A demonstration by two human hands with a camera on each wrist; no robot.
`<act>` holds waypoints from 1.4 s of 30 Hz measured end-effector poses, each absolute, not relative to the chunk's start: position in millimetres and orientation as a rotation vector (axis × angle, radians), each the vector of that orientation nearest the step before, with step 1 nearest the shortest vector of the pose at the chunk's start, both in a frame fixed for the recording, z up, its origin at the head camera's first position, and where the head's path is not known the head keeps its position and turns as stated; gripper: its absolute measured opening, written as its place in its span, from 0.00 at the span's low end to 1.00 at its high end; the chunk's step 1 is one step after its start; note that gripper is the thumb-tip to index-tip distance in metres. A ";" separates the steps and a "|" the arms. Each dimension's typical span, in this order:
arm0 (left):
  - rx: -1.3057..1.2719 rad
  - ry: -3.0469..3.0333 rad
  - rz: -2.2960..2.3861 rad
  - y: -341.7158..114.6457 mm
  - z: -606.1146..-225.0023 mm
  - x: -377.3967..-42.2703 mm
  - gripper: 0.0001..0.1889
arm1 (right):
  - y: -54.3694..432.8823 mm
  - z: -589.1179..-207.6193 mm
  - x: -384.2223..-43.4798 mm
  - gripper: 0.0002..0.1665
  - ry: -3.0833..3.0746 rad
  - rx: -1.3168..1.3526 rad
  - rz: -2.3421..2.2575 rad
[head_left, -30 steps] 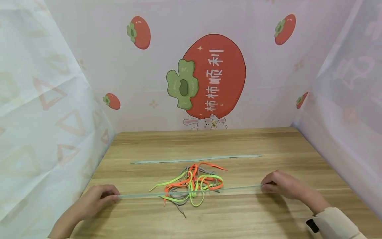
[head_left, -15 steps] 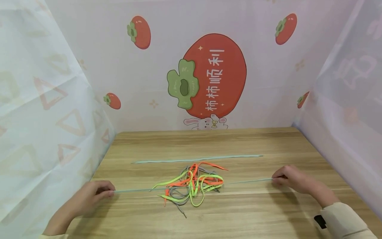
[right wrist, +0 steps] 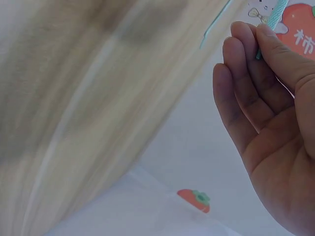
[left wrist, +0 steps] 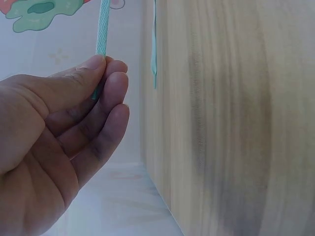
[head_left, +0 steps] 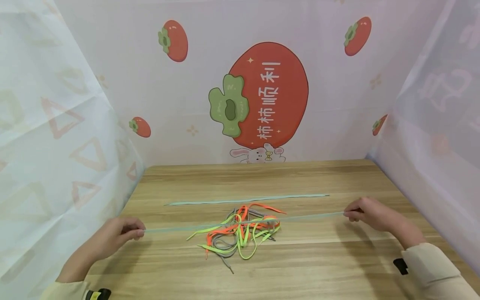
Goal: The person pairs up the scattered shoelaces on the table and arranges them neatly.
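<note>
A mint-green shoelace is stretched nearly straight above the table, between my two hands. My left hand pinches one end between thumb and forefinger; in the left wrist view the lace's tip pokes out below the thumb. The other end is pinched by my right hand, slightly higher in the head view. Under the taut lace lies a tangle of orange, neon yellow and grey shoelaces. Behind the tangle, a second mint-green shoelace lies flat and straight across the table.
The wooden table is bounded at the back by a printed cloth wall with persimmon pictures. White cloth also rises along the left side and the right side.
Both hands have lifted and moved farther back, carrying the stretched mint-green lace toward the one lying behind. My right hand has also gone outward to the right. The tangle stays in place.
</note>
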State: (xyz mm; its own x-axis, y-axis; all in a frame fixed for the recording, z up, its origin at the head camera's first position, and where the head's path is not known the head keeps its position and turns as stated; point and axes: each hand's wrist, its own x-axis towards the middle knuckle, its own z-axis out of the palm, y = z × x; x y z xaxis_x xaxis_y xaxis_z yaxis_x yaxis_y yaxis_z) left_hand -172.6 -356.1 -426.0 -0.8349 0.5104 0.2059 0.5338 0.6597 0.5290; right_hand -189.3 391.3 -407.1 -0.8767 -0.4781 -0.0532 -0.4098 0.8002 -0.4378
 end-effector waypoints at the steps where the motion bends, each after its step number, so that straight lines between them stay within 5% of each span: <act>1: -0.882 -2.832 -0.913 -355.6 -425.1 -174.7 0.06 | 391.2 -405.7 -191.2 0.09 2.827 -0.685 -0.632; 22: -0.587 -3.034 -0.834 -350.9 -437.1 -245.3 0.05 | 368.1 -417.7 -259.7 0.10 2.842 -0.533 -0.596; 29: -0.467 -3.077 -0.786 -346.0 -440.5 -269.1 0.05 | 358.4 -418.1 -281.8 0.18 2.840 -0.559 -0.562; 42: -0.427 -3.050 -0.583 -325.8 -439.6 -289.9 0.07 | 349.0 -417.4 -294.5 0.18 2.854 -0.459 -0.488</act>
